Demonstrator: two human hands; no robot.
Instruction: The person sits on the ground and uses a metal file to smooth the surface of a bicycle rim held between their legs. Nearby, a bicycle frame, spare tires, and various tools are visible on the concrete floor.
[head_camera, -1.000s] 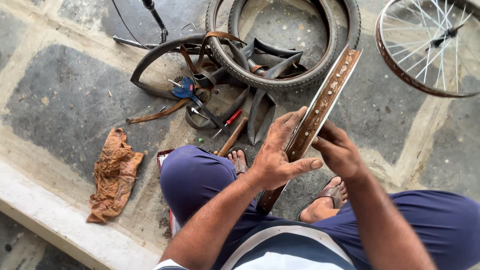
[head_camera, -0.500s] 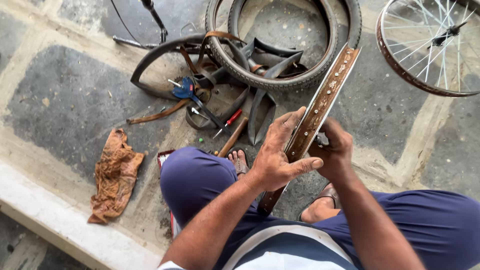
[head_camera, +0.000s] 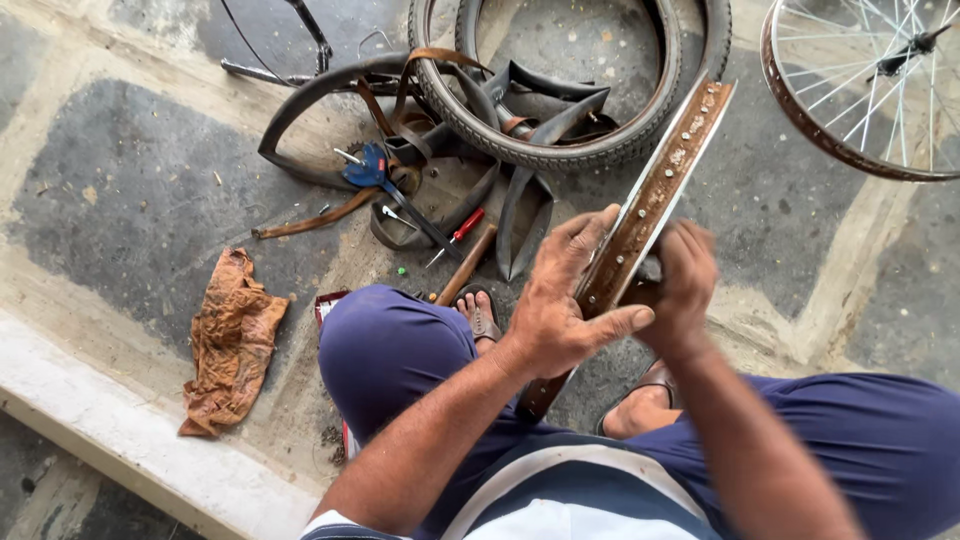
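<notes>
Gripping both hands (head_camera: 620, 300) around the rusty rim strip (head_camera: 655, 200), long axis slanting upper-right to lower-left.

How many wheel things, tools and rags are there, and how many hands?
Hands: 2, left hand and right hand, both on the rusty rim
Rims: 1
Tyres: 1, tyre
Spoked wheels: 1, wheel
Screwdrivers: 1, screwdriver
Rags: 1, rag
Total: 7

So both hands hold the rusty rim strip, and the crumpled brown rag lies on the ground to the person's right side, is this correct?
Not quite. The head view shows the left hand and right hand both on the rusty rim strip, as you say, but the crumpled brown rag lies on the ground to the person's left side, not the right.
</notes>
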